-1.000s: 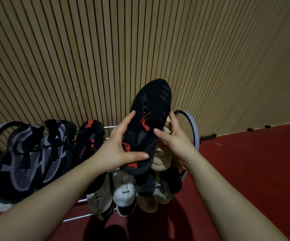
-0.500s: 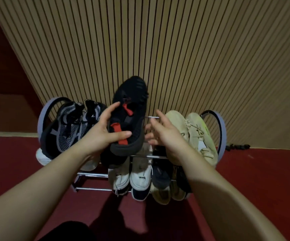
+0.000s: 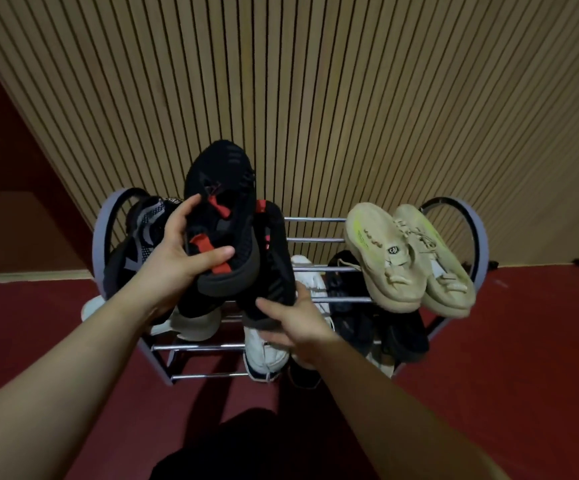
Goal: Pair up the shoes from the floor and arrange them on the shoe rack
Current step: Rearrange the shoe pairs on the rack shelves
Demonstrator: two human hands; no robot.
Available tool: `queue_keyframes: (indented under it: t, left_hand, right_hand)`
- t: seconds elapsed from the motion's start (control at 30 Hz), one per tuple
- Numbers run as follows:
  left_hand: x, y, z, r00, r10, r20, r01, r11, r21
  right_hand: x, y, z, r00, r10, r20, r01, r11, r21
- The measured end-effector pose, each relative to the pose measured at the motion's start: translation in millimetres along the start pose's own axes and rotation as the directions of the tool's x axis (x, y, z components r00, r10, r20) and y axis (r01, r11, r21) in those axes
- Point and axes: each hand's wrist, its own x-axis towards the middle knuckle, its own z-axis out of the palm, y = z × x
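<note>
The shoe rack (image 3: 319,220) carries two beige shoes (image 3: 409,258) paired at the right of its top bars and grey-knit shoes (image 3: 146,226) at the left, their count hidden behind the arm. White shoes (image 3: 267,355) and dark shoes (image 3: 402,337) crowd the lower tier, too overlapped to count. The pair in hand is black and red: the left hand (image 3: 173,261) grips one black-and-red shoe (image 3: 222,168) above the rack, while the right hand (image 3: 295,320) clasps the heel of the second black-and-red shoe (image 3: 277,265) lying on the bars. The next move probably calls for setting the held shoe beside its mate, toes aligned.
</note>
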Motion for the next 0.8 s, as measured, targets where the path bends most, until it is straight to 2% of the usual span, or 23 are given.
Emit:
queue_keyframes:
  t: [0.13,0.27,0.37,0.47,0.53,0.63,0.67,0.73,0.77,0.8]
  left_hand:
    - [-3.0,-8.5,-2.8,1.000,0.008,-0.016,-0.009,1.000,-0.023]
    - [-1.1,-8.9,4.4,1.000,0.011,-0.003,-0.011,0.999,-0.042]
    - [0.9,-6.0,9.7,1.000,0.010,0.026,-0.009,0.999,-0.038]
    - [1.7,-4.1,15.9,0.997,0.019,0.068,-0.020,1.000,0.023]
    - [3.1,-6.2,19.7,0.996,0.012,0.083,-0.015,0.999,0.038]
    - [5.3,-10.9,21.7,0.996,-0.012,0.088,0.010,1.000,0.024]
    - [6.0,-12.5,21.5,0.996,-0.019,0.089,0.017,1.000,0.020]
    - [6.8,-14.0,21.0,0.996,-0.028,0.088,0.027,1.000,0.015]
    - [7.1,-14.6,20.5,0.996,-0.029,0.088,0.028,1.000,0.014]
    - [7.3,-15.0,20.2,0.996,-0.029,0.090,0.028,0.999,0.015]
  right_hand:
    - [-11.5,-43.1,-43.8,0.999,-0.038,0.017,0.040,0.991,-0.127]
    - [-35.0,-109.2,-102.1,0.992,0.105,0.070,-0.085,0.966,-0.244]
    - [-40.9,-149.7,-133.0,0.980,0.194,0.046,-0.161,0.904,-0.396]
    - [-31.5,-165.5,-143.2,0.971,0.221,-0.096,-0.239,0.830,-0.504]
    - [-23.6,-166.6,-146.3,0.957,0.105,-0.269,-0.252,0.761,-0.598]
    - [-14.9,-156.7,-148.3,0.904,-0.148,-0.402,-0.248,0.584,-0.773]
    - [-13.5,-150.3,-146.9,0.888,-0.210,-0.408,-0.272,0.477,-0.836]
    - [-14.2,-135.8,-135.1,0.856,-0.338,-0.391,-0.364,0.142,-0.921]
    - [-14.4,-129.6,-124.4,0.849,-0.410,-0.333,-0.364,0.003,-0.931]
    - [-12.4,-124.7,-112.5,0.856,-0.453,-0.249,-0.316,-0.078,-0.946]
